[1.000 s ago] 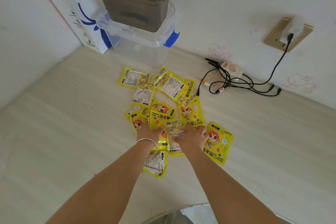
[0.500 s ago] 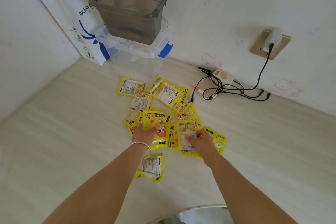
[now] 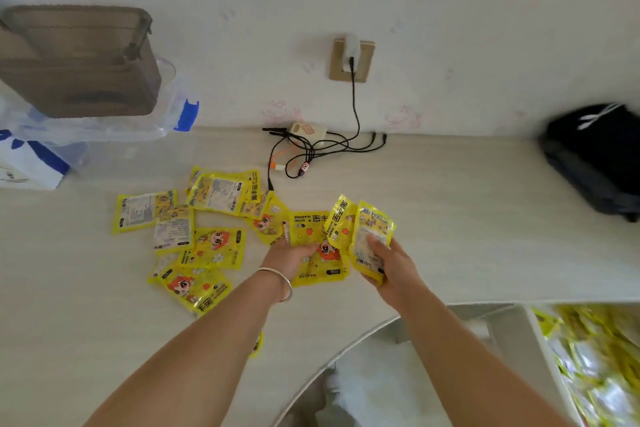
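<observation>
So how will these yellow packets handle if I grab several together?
Probably floppy: the packets fanned between the left hand and right hand bend and splay at different angles. Likely slippery, since their glossy film shows glare, so a stack may slide apart. They look flat and light, unlikely to roll.

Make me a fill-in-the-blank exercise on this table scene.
Both the left hand and the right hand hold ____ packets.
The bracelet sits on the ____ wrist.
The cable plugged into the socket is ____.
The latch on the clear box is ____.
Missing words: yellow, left, black, blue.
</observation>
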Demonstrator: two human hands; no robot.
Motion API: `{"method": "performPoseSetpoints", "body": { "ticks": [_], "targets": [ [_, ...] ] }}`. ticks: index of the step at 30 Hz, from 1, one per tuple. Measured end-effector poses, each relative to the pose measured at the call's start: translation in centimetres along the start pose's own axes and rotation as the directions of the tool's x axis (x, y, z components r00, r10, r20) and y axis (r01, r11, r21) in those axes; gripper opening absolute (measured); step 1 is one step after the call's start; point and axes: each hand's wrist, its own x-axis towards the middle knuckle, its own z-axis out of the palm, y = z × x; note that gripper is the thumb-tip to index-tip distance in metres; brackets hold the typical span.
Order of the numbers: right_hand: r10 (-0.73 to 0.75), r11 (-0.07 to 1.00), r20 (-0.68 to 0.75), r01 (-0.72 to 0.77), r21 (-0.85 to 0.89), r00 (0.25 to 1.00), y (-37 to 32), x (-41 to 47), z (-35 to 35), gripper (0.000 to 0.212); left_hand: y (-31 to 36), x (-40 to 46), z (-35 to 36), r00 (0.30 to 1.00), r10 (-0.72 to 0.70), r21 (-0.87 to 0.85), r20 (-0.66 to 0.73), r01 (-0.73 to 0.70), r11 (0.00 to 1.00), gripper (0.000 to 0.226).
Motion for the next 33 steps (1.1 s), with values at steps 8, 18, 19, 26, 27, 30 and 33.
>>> {"method": "performPoseSetpoints", "body": {
  "ticks": [8, 18, 19, 26, 27, 30, 33],
  "targets": [
    [-0.007, 0.918, -0.257, 0.108, 0.381, 0.966, 0.4, -5.2, -13.1, 0.025, -2.6, -2.6, 13.3, 0.939, -0.031, 0.256, 0.341, -0.061, 0.965, 0.018],
    [0.088, 0.825, -0.532, 0.237, 0.512, 0.842, 0.5, -9.5, -31.8, 0.09, -9.0, -7.7, 35.1, 0.828, -0.131, 0.459, 0.546, -0.164, 0.873, 0.019],
    [0.111, 0.813, -0.556, 0.246, 0.528, 0.824, 0.4, -9.9, -33.8, 0.082, -10.0, -8.1, 37.1, 0.826, -0.165, 0.496, 0.538, -0.153, 0.855, 0.024],
    [0.192, 0.832, -0.63, 0.216, 0.511, 0.752, 0.6, -11.2, -44.6, 0.05, -16.2, -9.8, 48.1, 0.828, -0.295, 0.637, 0.477, -0.094, 0.765, 0.043],
    [0.215, 0.842, -0.646, 0.195, 0.502, 0.732, 0.9, -10.8, -45.6, 0.048, -17.0, -9.7, 49.3, 0.834, -0.302, 0.656, 0.461, -0.092, 0.749, 0.043],
    [0.281, 0.842, -0.67, 0.158, 0.516, 0.687, 1.9, -9.2, -47.9, 0.053, -19.4, -8.9, 51.9, 0.852, -0.312, 0.715, 0.42, -0.098, 0.692, 0.041],
    [0.365, 0.83, -0.67, 0.1, 0.548, 0.646, 2.4, -7.7, -49.4, 0.049, -21.0, -7.3, 53.5, 0.875, -0.325, 0.788, 0.36, -0.099, 0.607, 0.037]
  ]
}}
